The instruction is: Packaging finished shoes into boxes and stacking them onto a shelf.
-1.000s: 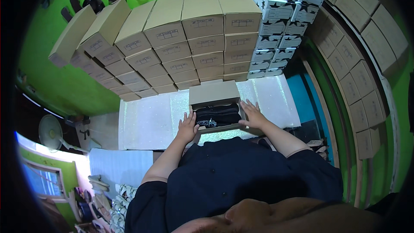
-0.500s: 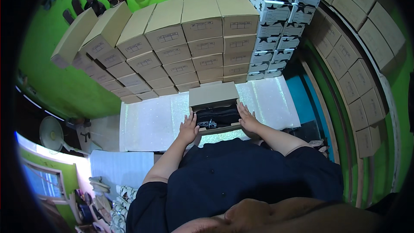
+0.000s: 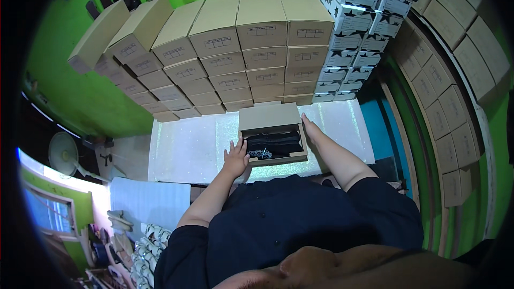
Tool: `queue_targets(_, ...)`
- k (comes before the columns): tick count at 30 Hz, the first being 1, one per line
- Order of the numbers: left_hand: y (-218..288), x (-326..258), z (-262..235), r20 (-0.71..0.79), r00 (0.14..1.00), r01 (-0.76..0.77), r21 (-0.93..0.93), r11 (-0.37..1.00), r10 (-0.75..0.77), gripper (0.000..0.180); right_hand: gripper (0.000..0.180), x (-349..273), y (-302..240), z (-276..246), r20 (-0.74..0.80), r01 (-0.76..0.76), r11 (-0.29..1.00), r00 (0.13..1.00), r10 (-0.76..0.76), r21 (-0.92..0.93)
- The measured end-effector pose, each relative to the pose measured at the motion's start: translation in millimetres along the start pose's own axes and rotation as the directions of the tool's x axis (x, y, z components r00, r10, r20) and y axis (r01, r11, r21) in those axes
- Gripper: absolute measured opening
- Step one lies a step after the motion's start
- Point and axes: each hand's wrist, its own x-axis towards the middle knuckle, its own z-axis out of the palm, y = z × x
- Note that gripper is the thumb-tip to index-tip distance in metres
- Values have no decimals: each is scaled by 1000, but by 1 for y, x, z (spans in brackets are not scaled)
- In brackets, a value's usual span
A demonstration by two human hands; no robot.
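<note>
An open box [image 3: 273, 131] sits on the white worktop [image 3: 187, 147], its lid tilted up at the far side. Dark shoes [image 3: 272, 144] lie inside; their shape is hard to make out. The left hand [image 3: 236, 158] lies flat against the box's left wall, fingers spread, its grip wide and holding nothing. The right hand [image 3: 312, 131] presses along the right wall, fingers straight; the box hides the fingertips, so the person's grip there cannot be told. Behind the box rise stacked tan boxes [image 3: 235, 53], and starred boxes [image 3: 358, 16] stand to the right. The person's dark shirt [image 3: 300, 225] covers the worktop's near edge. A fan [image 3: 63, 152] stands at the left, partly in shadow.
</note>
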Motion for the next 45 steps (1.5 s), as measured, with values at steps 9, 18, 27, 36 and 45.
queue_targets(9, 5, -7, -4, 5, 999, 33, 27, 999, -33, 67, 74, -5, 23, 2, 187, 15, 917, 978, -98, 399)
queue_targets(18, 2, -16, 1, 30, 1000, 7, -48, 999, -6, 71, 73, -54, 21, -2, 179, 72, 850, 965, -192, 522)
queue_targets(27, -31, -27, 27, -394, 898, 59, -338, 939, -198, 94, 73, -73, 5, -5, 332, 15, 812, 908, -255, 583)
queue_targets(36, 41, -20, -66, -33, 996, -76, 81, 994, 79, 119, 69, -92, 10, 3, 330, 11, 852, 919, -214, 523)
queue_targets(45, 54, 1, -50, -104, 960, -236, 212, 948, 262, 100, 70, -66, 34, 0, 300, 12, 874, 937, -179, 485)
